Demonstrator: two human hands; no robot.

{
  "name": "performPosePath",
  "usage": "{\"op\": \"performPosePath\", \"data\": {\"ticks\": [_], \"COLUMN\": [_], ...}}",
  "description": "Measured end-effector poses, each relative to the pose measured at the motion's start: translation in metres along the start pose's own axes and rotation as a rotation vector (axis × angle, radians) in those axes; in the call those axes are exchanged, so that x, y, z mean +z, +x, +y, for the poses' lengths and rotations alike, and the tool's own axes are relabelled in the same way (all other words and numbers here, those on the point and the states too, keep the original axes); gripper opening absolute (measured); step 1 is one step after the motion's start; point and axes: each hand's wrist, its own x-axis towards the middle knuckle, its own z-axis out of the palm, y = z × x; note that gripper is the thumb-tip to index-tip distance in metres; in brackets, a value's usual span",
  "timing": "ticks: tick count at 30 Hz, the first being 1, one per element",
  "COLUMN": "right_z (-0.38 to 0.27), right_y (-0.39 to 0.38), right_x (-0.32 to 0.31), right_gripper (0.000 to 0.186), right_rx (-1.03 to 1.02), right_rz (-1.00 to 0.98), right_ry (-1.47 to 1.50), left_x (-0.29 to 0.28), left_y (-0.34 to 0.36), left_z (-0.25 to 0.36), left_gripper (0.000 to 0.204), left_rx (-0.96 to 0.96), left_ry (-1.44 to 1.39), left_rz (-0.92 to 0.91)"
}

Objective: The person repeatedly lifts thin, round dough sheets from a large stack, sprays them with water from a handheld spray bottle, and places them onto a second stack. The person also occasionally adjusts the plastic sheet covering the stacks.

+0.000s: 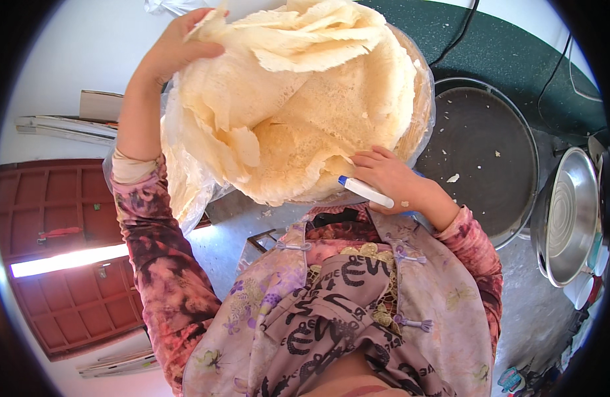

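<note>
A pile of large, thin, pale-yellow flatbreads point(298, 126) is in front of me, with torn and folded edges, on clear plastic over a round straw-coloured base point(421, 126). My left hand point(184, 47) pinches the raised far-left edge of a flatbread between thumb and fingers. At the near right rim, my right hand point(392, 177) rests its fingertips against the flatbread edge. A small white tool with a blue end point(366, 190), shaped like a utility knife, lies under that palm, held by the thumb side; its working end cannot be made out.
A round dark griddle point(480, 159) with pale crumbs sits to the right. Beyond it stand metal basins point(569, 205). A dark green counter point(464, 40) with black cables curves behind. More flatbread in a plastic bag point(186, 178) hangs at the left, near red doors point(60, 218).
</note>
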Motion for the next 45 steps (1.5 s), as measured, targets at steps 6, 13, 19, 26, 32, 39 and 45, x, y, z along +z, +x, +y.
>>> {"op": "performPosePath", "data": {"ticks": [6, 13, 19, 26, 32, 39, 45], "right_z": [-0.002, 0.002, 0.003, -0.025, -0.036, -0.030, 0.000], "right_y": [-0.003, -0.011, -0.013, -0.010, 0.052, 0.033, -0.036], "right_x": [0.001, 0.006, 0.007, -0.033, -0.043, -0.045, -0.056], "right_gripper": [0.057, 0.053, 0.050, 0.053, 0.026, 0.024, 0.052], "right_rx": [0.021, 0.011, -0.029, 0.184, 0.120, 0.239, 0.349], "right_rz": [-0.014, 0.046, 0.128, 0.078, 0.303, 0.253, 0.333], "right_ry": [0.004, 0.026, -0.039, 0.277, 0.012, 0.125, 0.843], "left_x": [-0.040, -0.079, -0.118, -0.129, -0.131, -0.102, -0.045], "left_y": [-0.007, -0.015, -0.017, -0.017, -0.014, -0.023, -0.030], "left_z": [-0.018, -0.041, -0.051, -0.058, -0.061, -0.031, 0.013], "left_gripper": [0.062, 0.063, 0.064, 0.066, 0.066, 0.056, 0.044], "left_rx": [-0.076, -0.126, -0.176, -0.204, -0.161, -0.051, 0.073], "left_ry": [-0.006, -0.076, -0.040, -0.019, 0.008, 0.020, -0.039], "left_rz": [0.078, 0.177, 0.232, 0.216, 0.220, 0.270, 0.128]}}
